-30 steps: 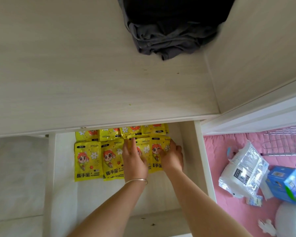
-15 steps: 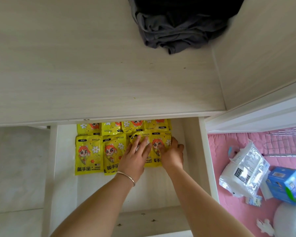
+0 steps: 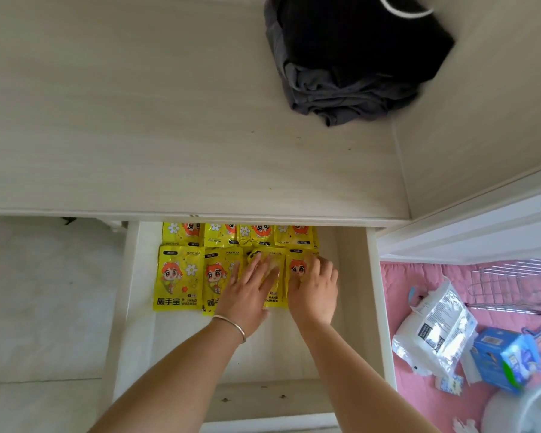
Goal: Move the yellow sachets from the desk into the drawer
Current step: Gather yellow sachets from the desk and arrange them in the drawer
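The shiny yellow sachets (image 3: 178, 278) lie in two neat rows in the open white wooden drawer (image 3: 374, 295), and I press my flat left hand (image 3: 247, 295) and right hand (image 3: 314, 292) on them so they stay tidy.

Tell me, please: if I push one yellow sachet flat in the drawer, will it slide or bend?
The yellow sachet looks glossy, so it probably slides easily on the smooth drawer floor. It lies flat and thin, likely light and somewhat floppy. The left hand presses one flat, suggesting it yields.

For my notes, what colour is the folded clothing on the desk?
Dark grey and black, head view.
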